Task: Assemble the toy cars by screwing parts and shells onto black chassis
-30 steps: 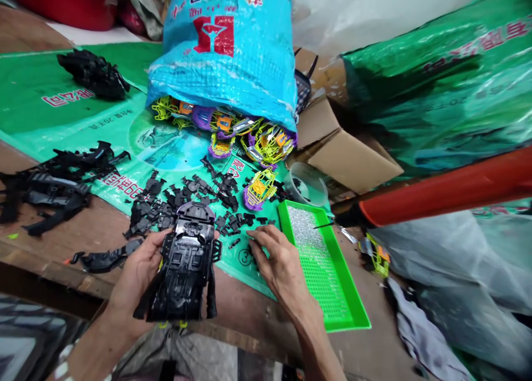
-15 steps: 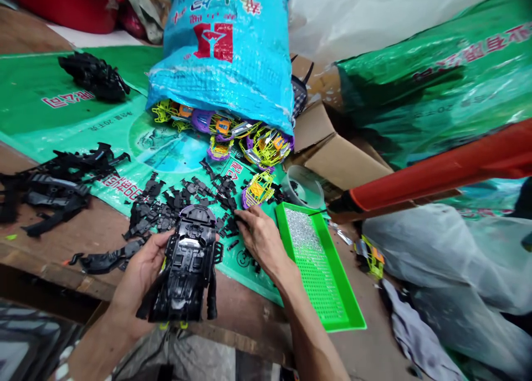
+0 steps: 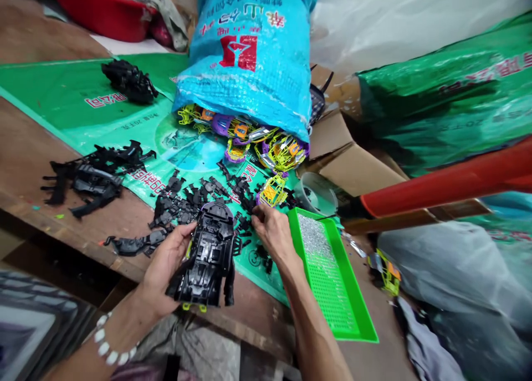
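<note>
My left hand [image 3: 164, 267] is closed around a black plastic toy car chassis [image 3: 208, 256], held underside up over the table's near edge. My right hand [image 3: 274, 234] reaches into a scatter of small black plastic parts [image 3: 195, 198] on the green sheet, fingertips pinched together at a small black piece; what they grip is too small to name. A yellow and purple toy car shell [image 3: 272, 191] lies just beyond that hand.
A blue woven sack [image 3: 249, 54] spills colourful shells [image 3: 257, 140]. A green tray [image 3: 336, 292] holding small screws sits to the right. A red-handled tool [image 3: 440, 184], cardboard box [image 3: 353, 165], clear cup [image 3: 318, 192] and black part piles [image 3: 95, 173] surround the work area.
My right hand moved from beside the green tray up and left into the black parts pile, fingers closing. The left hand kept hold of the chassis. The camera view shifted.
</note>
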Demonstrator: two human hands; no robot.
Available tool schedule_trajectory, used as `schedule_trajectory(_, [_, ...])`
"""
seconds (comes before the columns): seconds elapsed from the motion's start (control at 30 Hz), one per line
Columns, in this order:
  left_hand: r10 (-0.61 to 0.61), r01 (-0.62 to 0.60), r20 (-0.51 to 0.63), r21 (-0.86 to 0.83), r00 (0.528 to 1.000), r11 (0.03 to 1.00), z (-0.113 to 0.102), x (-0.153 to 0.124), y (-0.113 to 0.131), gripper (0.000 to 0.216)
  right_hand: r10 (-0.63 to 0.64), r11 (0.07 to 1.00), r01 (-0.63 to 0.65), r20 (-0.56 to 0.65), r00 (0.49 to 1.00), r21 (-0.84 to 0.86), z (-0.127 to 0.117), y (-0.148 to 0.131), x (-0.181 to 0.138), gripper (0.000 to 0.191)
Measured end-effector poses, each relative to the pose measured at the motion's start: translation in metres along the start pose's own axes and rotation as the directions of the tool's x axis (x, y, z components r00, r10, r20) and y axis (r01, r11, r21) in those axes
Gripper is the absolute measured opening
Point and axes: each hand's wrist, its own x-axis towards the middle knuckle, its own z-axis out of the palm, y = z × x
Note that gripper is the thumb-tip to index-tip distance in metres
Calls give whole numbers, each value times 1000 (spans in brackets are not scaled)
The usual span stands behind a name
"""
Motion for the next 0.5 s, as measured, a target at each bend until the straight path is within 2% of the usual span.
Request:
schedule_trajectory(0.07, [9,-9,15,-7,1000,1000,3,-1,-1,35,-4,999,5,-10,1000,42,-2,0,-2,27])
schedule_trajectory(0.2, [-47,48,25,-51,999,998,9,-1,-3,36,-42,989,50,-58,997,141,-8,0,-15,34])
schedule_trajectory(0.37, [-32,40,58,-132,998,990,4,4,-5,32,-47,969,76,-123,991,237,-12,5,-40,21])
schedule_trajectory(0.43, [-35,52,104,-165,994,985,2,5,-6,33,-17,957,59,-150,989,285,-20,3,-54,16])
schedule_trajectory(0.5, [-27,50,129,-182,991,982,3,5,-7,35,33,939,32,-183,983,342,-35,-3,-73,21])
